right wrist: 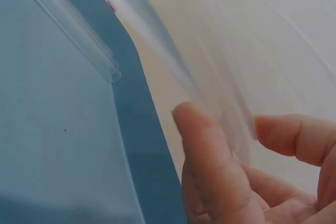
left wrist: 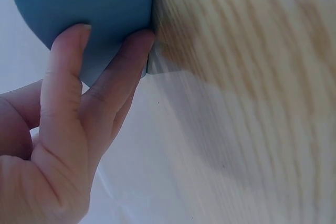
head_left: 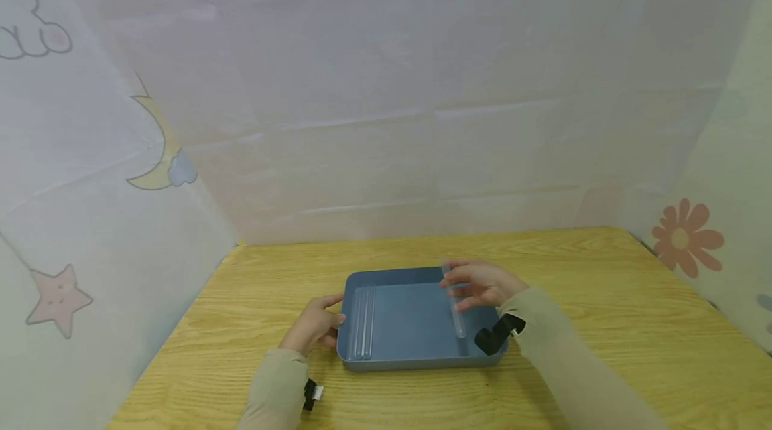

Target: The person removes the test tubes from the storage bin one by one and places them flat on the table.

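My right hand (head_left: 482, 282) pinches a clear test tube (head_left: 460, 326) over the right part of a blue tray (head_left: 416, 364). The tube slants, its rounded end pointing down toward the tray floor; close up in the right wrist view, the tube (right wrist: 152, 30) runs between thumb and fingers. Along the tray's left wall, several more clear test tubes (head_left: 364, 326) lie side by side. My left hand (head_left: 312, 324) holds the tray at its left edge, with fingertips against the blue outer wall (left wrist: 113, 3) in the left wrist view.
The tray stands on a wood-grain table (head_left: 271, 282). A pale hanging sheet (head_left: 422, 115) closes off the back, and printed sheets with a star (head_left: 59, 299) and a flower (head_left: 681, 238) flank the sides. Each wrist carries a small black camera mount (head_left: 497, 335).
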A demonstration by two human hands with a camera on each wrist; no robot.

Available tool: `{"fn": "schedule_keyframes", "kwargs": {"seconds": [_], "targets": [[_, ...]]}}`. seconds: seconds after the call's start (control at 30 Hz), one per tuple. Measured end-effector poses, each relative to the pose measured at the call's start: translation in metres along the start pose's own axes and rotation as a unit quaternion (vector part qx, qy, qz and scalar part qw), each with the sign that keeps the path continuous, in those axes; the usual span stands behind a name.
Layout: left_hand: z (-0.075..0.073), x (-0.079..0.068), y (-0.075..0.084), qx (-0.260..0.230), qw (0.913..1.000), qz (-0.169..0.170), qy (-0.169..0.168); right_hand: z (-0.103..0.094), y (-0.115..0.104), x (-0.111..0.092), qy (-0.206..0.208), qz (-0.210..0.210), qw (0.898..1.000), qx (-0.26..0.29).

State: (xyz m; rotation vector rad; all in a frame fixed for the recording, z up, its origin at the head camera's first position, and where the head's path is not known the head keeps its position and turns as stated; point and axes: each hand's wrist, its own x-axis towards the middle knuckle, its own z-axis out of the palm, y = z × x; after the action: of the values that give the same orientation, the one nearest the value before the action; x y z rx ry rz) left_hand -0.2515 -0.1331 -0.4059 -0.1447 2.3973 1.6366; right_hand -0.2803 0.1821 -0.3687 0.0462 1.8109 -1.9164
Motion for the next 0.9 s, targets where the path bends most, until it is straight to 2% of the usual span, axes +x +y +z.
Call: {"fn": "schedule_keyframes", "kwargs": {"seconds": [0.33,0.9], "targets": [[-0.001,0.002,0.001,-0.009,0.9999,-0.003,-0.011,-0.017,0.001,-0.009,0.000,-0.008,1.000,-0.012],[-0.001,0.002,-0.001,0.002,1.0000,-0.008,0.002,-0.037,0.003,-0.021,-0.003,-0.011,1.000,-0.025]]}}
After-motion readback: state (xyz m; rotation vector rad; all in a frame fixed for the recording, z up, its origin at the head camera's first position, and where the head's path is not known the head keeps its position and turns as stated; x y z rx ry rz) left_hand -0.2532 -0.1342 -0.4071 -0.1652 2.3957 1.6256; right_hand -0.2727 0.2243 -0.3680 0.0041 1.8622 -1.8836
